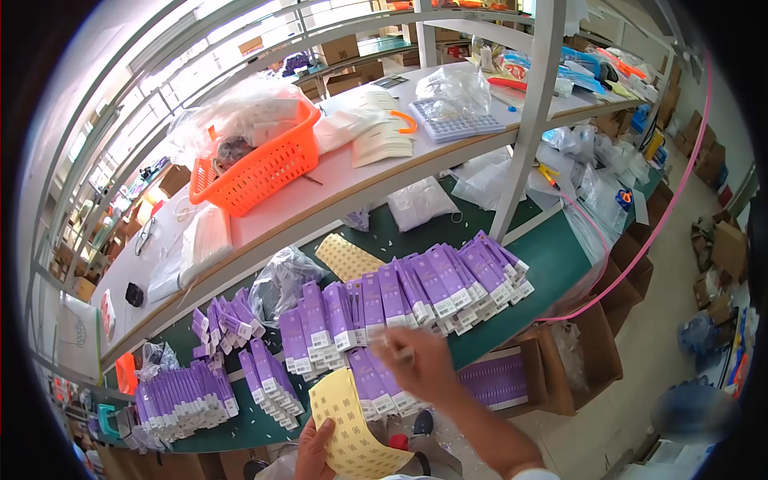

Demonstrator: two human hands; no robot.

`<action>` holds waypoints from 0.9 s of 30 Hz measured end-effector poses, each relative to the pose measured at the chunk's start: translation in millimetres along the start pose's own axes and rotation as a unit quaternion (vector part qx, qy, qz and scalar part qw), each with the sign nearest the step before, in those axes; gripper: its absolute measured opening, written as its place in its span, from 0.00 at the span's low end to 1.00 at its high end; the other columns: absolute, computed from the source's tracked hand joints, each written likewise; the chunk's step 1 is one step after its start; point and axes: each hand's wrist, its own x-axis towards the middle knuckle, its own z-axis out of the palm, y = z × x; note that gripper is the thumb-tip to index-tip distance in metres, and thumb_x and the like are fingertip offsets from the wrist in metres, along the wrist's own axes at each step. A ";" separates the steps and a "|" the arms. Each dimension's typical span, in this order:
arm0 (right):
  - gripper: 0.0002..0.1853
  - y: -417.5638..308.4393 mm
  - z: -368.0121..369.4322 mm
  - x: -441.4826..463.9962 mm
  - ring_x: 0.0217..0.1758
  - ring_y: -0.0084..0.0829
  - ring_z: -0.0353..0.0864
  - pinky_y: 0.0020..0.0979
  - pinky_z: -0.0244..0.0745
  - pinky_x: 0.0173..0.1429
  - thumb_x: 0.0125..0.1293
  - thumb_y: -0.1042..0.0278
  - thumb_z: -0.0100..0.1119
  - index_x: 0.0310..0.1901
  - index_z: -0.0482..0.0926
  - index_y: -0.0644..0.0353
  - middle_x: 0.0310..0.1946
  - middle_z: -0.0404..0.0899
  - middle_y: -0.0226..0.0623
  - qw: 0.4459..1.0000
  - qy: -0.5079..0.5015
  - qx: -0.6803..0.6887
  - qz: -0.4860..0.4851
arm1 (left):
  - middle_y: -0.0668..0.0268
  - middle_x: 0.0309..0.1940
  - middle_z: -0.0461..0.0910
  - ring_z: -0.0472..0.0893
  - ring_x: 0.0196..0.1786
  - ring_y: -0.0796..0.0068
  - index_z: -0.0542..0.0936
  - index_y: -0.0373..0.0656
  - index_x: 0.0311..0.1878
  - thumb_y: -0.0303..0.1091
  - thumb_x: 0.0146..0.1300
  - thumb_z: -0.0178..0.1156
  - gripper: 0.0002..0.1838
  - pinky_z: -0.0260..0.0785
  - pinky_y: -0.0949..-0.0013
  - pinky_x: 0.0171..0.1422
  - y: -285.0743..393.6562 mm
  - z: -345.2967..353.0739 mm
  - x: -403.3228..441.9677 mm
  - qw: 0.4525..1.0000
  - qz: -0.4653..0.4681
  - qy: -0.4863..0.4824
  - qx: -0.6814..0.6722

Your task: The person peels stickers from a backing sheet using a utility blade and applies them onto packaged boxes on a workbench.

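Observation:
My left hand [316, 450] is at the bottom middle, thumb and fingers closed on the edge of a curved yellow sticker sheet [346, 428] printed with small dark square marks. To its right, my right hand [416, 364] hovers over the front of the purple boxes [432, 280]. It is smeared by motion, with the fingers drawn together in a pinch; what they hold is too small to make out. The slim purple-and-white boxes lie in overlapping rows on the green table, some hidden behind my right hand. Behind the rows lies another yellow sticker sheet [349, 257].
More purple boxes [188, 400] are stacked at the left. A crumpled clear bag [284, 284] lies behind them. An orange basket [268, 172] stands on the raised shelf, beside a white post [532, 120]. Below the table's right edge, an open carton [588, 352] stands by a pink hose [640, 252].

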 end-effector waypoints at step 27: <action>0.28 -56.2 76.5 400.3 0.51 0.50 0.94 0.53 0.88 0.55 0.64 0.39 0.79 0.59 0.91 0.48 0.43 0.94 0.43 0.933 0.040 -0.332 -0.133 | 0.56 0.61 0.90 0.94 0.57 0.61 0.76 0.39 0.73 0.32 0.84 0.63 0.20 0.91 0.53 0.61 15.8 -53.7 -43.3 0.990 0.077 -0.004 -0.121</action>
